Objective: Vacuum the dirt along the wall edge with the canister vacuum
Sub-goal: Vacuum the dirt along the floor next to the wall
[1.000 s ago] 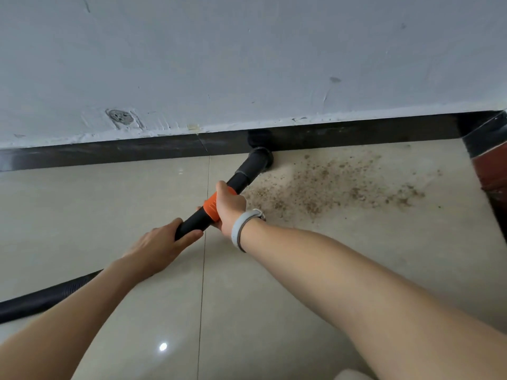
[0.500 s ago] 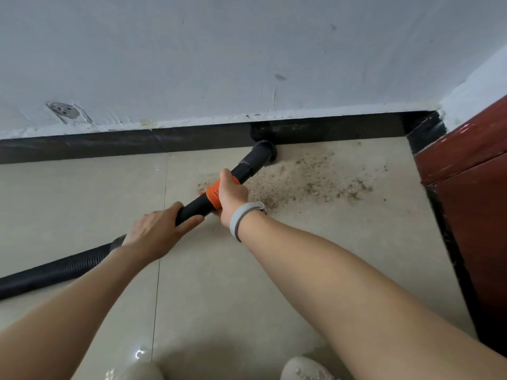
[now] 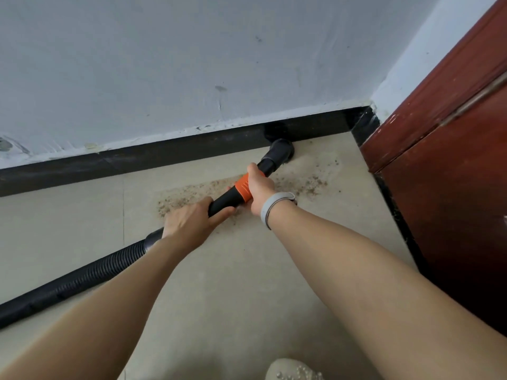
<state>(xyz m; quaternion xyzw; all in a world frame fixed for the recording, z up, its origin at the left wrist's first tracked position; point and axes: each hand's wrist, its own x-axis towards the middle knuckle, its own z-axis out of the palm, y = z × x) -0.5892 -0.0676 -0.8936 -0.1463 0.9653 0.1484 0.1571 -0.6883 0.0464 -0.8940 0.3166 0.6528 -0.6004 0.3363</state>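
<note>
— Head view: how much is done?
— Little, it is judged. Wand (image 3: 227, 200) is gripped by left hand (image 3: 192, 222) and right hand (image 3: 259, 187); nozzle (image 3: 279, 152) is set at skirting (image 3: 164, 157); dirt (image 3: 307, 183) is left.

- A room in a home, seen low in a corner.
- Painted wall (image 3: 192, 64), pale and scuffed, with rough paint along its lower edge.
- Black skirting (image 3: 164, 154) runs along the foot of the wall and turns at the far right corner.
- Glossy beige tiled floor (image 3: 233, 283), with a grout line on the left.
- Dark red wooden door (image 3: 452, 174) on the right, its paint chipped.
- Dirt (image 3: 310, 182) scattered on the floor near the skirting.
</note>
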